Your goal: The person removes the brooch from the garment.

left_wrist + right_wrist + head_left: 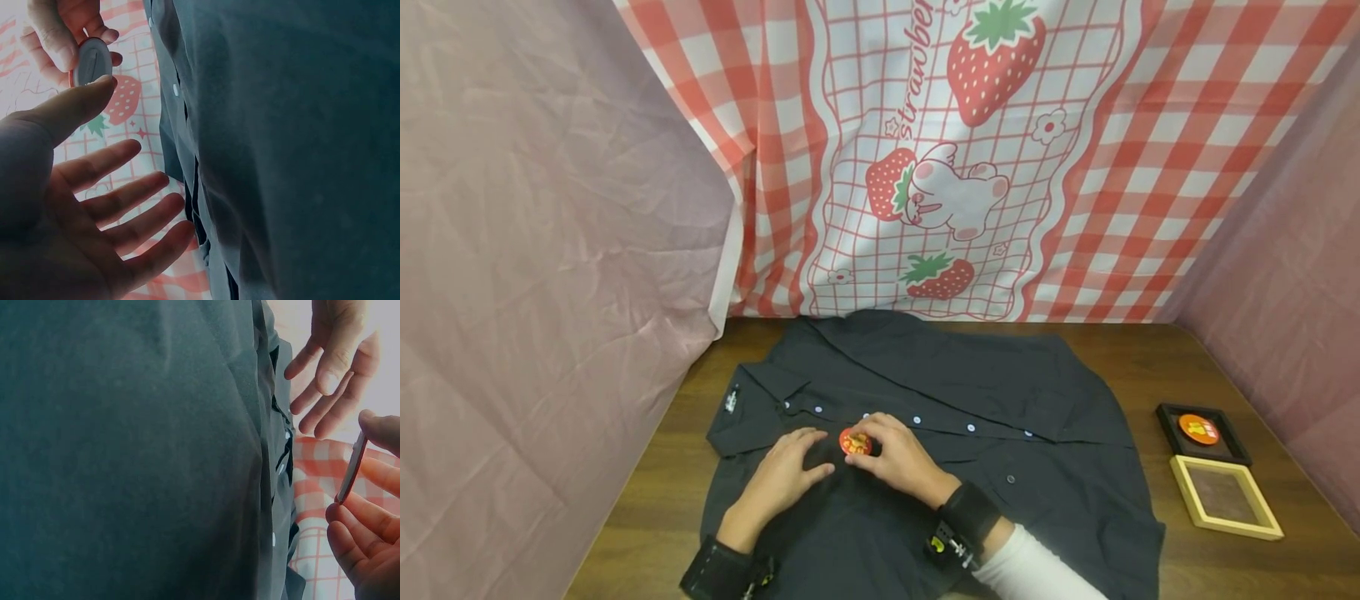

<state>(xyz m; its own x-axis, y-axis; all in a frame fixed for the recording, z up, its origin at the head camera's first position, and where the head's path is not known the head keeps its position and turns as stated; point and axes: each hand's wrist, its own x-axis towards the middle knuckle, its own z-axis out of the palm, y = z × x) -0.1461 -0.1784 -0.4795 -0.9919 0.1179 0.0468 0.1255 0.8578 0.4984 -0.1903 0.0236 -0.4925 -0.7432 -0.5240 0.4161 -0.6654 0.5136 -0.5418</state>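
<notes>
A round red pin badge (854, 442) with a yellowish picture is pinched between the thumb and fingers of my right hand (898, 457), above the dark shirt (925, 375). Its grey back (95, 61), with a pin along it, faces the left wrist camera. In the right wrist view the badge (353, 465) appears edge-on. My left hand (782, 475) is just left of the badge, its fingers spread and relaxed, holding nothing. The shirt lies spread on the table, its collar to the left and a row of pale buttons across the middle.
At the right of the wooden table (647, 500), a black frame (1172, 433) holds an orange round badge (1198, 429). A pale yellow frame (1262, 504) lies in front of it. A checked strawberry curtain (1090, 250) hangs behind, with pinkish cloth (550, 250) at the sides.
</notes>
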